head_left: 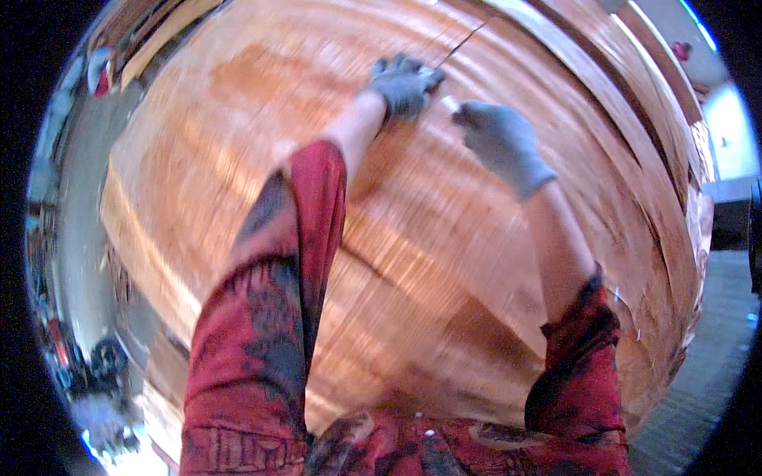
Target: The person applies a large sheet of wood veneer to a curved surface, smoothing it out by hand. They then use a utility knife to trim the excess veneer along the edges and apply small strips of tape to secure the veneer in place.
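Note:
A broad sheet of orange-brown wood veneer [286, 151] spreads out in front of me, with visible grain and a wavy surface. My left hand [405, 86], in a grey glove, is on the far middle part of the sheet with its fingers bent. A dark narrow split [464, 41] in the veneer runs away from beside those fingers. Just to the right is my right hand [504, 147], also grey-gloved, with its fingers closed. A small white bit [451, 104] shows at its fingertips, too blurred to name. What the left fingers hold, if anything, is unclear.
Overlapping veneer edges [619, 99] curve along the right side. A grey floor [83, 206] lies to the left, with a dark wheel-like object [108, 358] at the lower left. Another stretch of floor [706, 341] is at the right, below a bright opening [729, 131].

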Motion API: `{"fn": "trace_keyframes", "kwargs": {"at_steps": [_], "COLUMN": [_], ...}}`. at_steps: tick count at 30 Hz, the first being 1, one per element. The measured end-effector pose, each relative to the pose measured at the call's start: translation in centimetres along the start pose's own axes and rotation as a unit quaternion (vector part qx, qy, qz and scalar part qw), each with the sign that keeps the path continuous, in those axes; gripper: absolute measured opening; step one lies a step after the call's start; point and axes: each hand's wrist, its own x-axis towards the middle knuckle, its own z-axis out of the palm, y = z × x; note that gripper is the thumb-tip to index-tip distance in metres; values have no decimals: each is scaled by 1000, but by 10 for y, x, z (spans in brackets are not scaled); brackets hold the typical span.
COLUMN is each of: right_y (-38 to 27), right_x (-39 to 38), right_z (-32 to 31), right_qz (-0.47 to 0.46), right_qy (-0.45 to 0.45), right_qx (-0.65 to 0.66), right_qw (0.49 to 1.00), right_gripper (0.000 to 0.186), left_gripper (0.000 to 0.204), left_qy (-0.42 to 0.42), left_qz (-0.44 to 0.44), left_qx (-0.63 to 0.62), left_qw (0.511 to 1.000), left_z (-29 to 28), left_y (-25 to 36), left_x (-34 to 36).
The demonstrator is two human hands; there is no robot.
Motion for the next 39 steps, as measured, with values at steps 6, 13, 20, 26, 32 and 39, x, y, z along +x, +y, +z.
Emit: {"fn": "trace_keyframes", "kwargs": {"at_steps": [6,13,20,26,32,39], "right_y": [-22,-70,-102,-127,-152,-160], "right_x": [-102,-107,-57,-22,5,14], "right_z": [-33,0,31,19,13,5], "right_qz": [147,102,8,-11,20,-15], "right_qy": [-124,-158,-245,-340,-409,-362], "right_qx": [489,570,401,350,240,-9], "right_qw": [851,800,883,873,880,932], "right_gripper": [22,23,22,24,34,32], "left_gripper": [79,75,70,73,78,72], "left_qy": [116,159,188,191,224,253], "left_qz": [13,-46,-80,-96,-84,-9], "left_qx": [-166,0,17,-30,-42,-125], "left_qw": [979,986,979,977,970,959], "left_z": [-22,9,23,24,26,28], "left_y": [-63,-31,-10,-12,-14,14], "left_x": [-114,-298,-300,-303,-304,-279]}}
